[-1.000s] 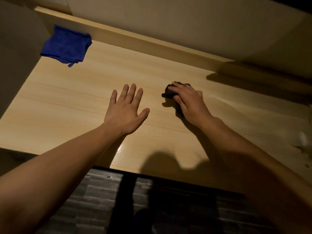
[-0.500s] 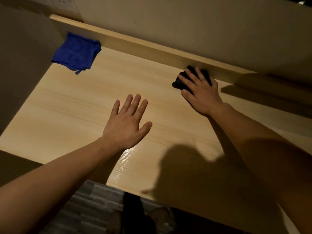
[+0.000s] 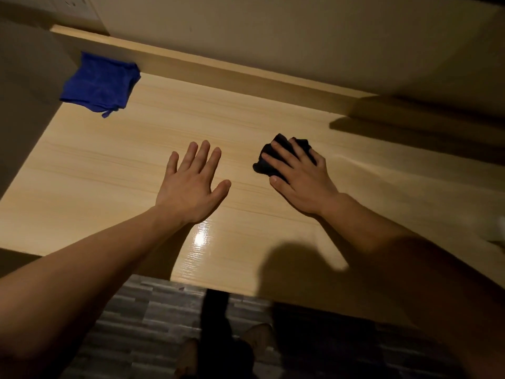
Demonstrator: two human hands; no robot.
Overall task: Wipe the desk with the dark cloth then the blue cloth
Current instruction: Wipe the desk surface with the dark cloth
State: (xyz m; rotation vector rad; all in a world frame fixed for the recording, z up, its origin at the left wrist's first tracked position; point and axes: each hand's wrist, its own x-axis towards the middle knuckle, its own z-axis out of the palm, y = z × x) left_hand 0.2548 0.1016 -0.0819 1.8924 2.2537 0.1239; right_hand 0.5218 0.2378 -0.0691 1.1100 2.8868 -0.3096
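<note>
- Nearest, at 6 o'clock: grey plank floor [image 3: 142, 324] and a dark trouser leg below the surface's front edge.
- Pale wood surface [image 3: 109, 170] bare across most of its width, with a glossy glare patch near the front edge at about 6 o'clock.
- Left hand [image 3: 191, 184] at centre, flat, fingers spread wide, palm down, holding nothing; whether resting on the wood or just above it, cannot tell.
- Right hand [image 3: 297, 176] at about 2 o'clock from the left hand, fingers splayed and pressed down over the dark cloth [image 3: 269, 157], pinning it against the surface rather than gripping it shut.
- Dark cloth bunched small, peeking out past the fingertips and on the thumb side.
- Judged stage: first wipe under way, dark cloth working the middle-right area; no way to tell how much of the surface is covered.
- Farthest, at 10 o'clock: blue cloth [image 3: 99, 83] folded in the back left corner, well apart from both hands, against the raised back ledge [image 3: 246, 75].
- Left to do, by the look of it: finish the dark pass, then the whole blue-cloth wipe.
</note>
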